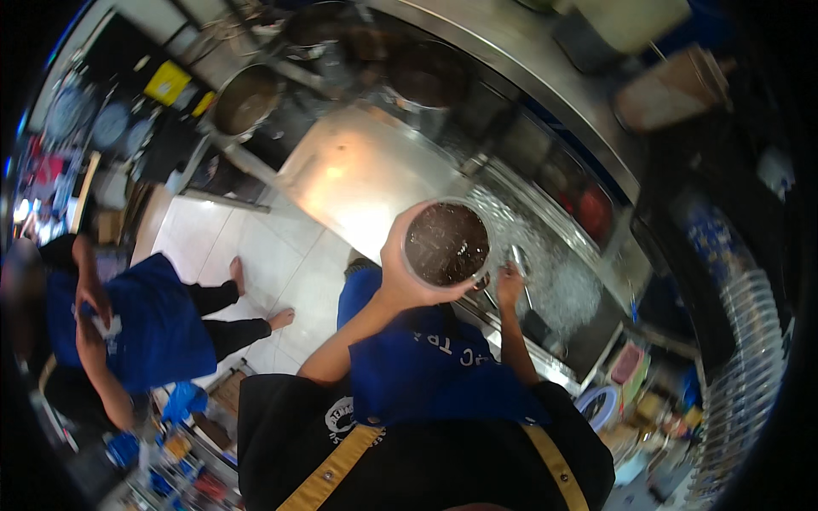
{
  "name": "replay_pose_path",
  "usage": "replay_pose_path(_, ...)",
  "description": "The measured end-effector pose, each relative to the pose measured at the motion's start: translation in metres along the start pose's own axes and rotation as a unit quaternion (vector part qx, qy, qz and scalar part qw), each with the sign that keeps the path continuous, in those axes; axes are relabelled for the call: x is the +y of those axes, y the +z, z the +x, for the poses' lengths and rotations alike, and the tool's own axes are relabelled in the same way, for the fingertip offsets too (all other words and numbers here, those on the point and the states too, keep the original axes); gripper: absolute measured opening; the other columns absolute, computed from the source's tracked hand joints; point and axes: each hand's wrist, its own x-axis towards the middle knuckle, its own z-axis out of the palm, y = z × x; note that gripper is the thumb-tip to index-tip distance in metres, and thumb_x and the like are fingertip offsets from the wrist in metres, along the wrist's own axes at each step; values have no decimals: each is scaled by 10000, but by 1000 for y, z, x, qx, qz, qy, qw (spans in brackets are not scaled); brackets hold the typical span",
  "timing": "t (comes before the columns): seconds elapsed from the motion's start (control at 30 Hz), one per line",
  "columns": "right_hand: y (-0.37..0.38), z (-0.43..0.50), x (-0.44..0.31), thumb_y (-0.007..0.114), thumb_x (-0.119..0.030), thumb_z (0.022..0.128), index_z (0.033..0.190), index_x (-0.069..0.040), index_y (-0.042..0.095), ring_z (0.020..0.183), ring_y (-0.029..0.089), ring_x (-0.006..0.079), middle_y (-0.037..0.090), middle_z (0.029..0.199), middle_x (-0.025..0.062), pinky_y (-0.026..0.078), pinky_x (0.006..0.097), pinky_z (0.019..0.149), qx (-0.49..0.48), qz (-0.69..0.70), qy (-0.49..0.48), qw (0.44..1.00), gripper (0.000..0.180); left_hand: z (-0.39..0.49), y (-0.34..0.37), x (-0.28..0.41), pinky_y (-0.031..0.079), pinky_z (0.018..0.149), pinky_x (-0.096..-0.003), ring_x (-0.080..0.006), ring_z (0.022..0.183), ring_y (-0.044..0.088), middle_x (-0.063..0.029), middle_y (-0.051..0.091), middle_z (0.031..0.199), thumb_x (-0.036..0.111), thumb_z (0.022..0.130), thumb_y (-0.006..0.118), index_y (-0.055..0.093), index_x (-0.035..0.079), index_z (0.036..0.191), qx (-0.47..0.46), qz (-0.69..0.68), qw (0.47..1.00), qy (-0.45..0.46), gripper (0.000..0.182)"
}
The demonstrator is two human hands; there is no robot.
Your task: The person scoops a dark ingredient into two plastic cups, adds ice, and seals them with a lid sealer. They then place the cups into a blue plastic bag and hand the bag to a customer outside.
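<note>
My left hand (399, 255) is wrapped around a clear cup (491, 239), raised in front of my chest. A dark brown drink (447, 246) with pieces of ice fills it nearly to the rim. Lower and to the right, my right hand (510, 284) has its fingers curled at a shiny metal spoon-like utensil (521, 260); its exact shape is blurred. Beneath that hand lies a metal ice bin holding loose crushed ice (569, 294). Part of the bin is hidden behind the cup and my arm.
A bare steel counter (370, 172) adjoins the ice bin. Metal pots (246, 102) stand beyond it. Stacked clear plastic cups (741, 358) curve along the right, near a tan pitcher-like container (668, 89). Another person in a blue apron (140, 326) is at left on the tiled floor (255, 262).
</note>
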Motion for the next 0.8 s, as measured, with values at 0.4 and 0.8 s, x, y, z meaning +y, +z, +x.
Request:
replay_pose_path(0.4,-118,-181,-540,940,-314,609,1561,-57,349,1337,449,415,419,1497,249,451,494,1059,-321,45,-626,710,1150,-56,-127,61,497,1044,-365,-236,1188,642,-162,625,1307,205,563,1008,466,-50,1402,297,79,951,22,1031)
replay_pose_path(0.8,54,-335,-715,876,-310,569,1603,-220,313,1188,505,450,489,1326,258,480,501,1014,-428,-84,-685,584,1181,-84,-351,64,479,1066,-390,-255,1249,605,-166,588,1355,238,653,956,445,-41,1424,446,156,881,40,965)
